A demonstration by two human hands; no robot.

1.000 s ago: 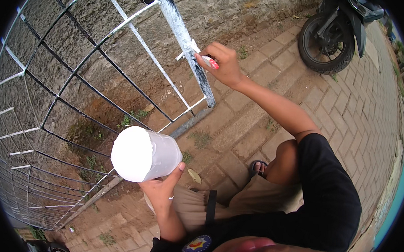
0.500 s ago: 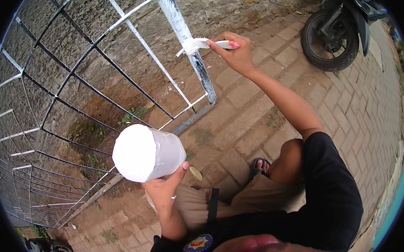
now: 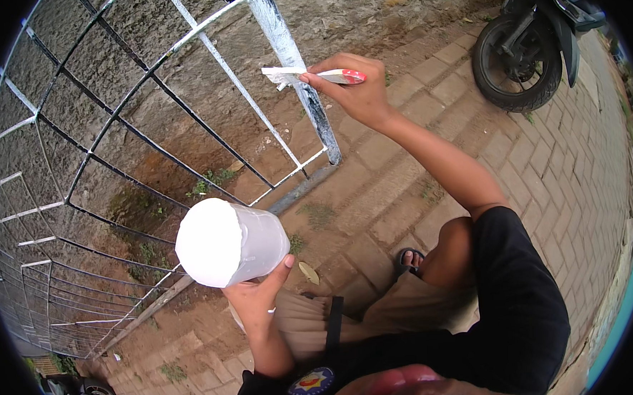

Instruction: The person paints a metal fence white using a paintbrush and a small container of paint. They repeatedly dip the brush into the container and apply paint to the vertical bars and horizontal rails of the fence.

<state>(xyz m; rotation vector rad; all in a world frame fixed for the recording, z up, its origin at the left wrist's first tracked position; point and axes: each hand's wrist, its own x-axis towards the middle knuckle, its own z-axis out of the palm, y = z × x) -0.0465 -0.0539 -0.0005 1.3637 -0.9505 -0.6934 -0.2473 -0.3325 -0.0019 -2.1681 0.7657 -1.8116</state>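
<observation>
My left hand (image 3: 255, 290) is wrapped round the lower side of a translucent plastic tub (image 3: 264, 237), whose top shows bright white paint (image 3: 208, 242). Between the fingers and thumb of my right hand (image 3: 357, 88) is a paintbrush (image 3: 317, 75) with a red-tipped handle and white-coated bristles. The bristles lie across the gate post (image 3: 282, 38), pointing left past it; whether they touch it I cannot tell. White paint streaks the post's upper part, while its lower end stays dark in patches. Thin bars of the metal gate (image 3: 172, 98), some white and some black, spread leftward.
A motorcycle's front wheel (image 3: 517, 62) stands on the brick paving (image 3: 529, 165) at the far right. Another motorcycle (image 3: 76, 392) is at the lower left. Behind the gate rises a rough stone wall (image 3: 364, 9). My sandalled foot (image 3: 410, 258) rests on the paving.
My right hand has shifted a little left with the paintbrush, and the bristles now reach past the post's left side. The tub in my left hand has barely moved.
</observation>
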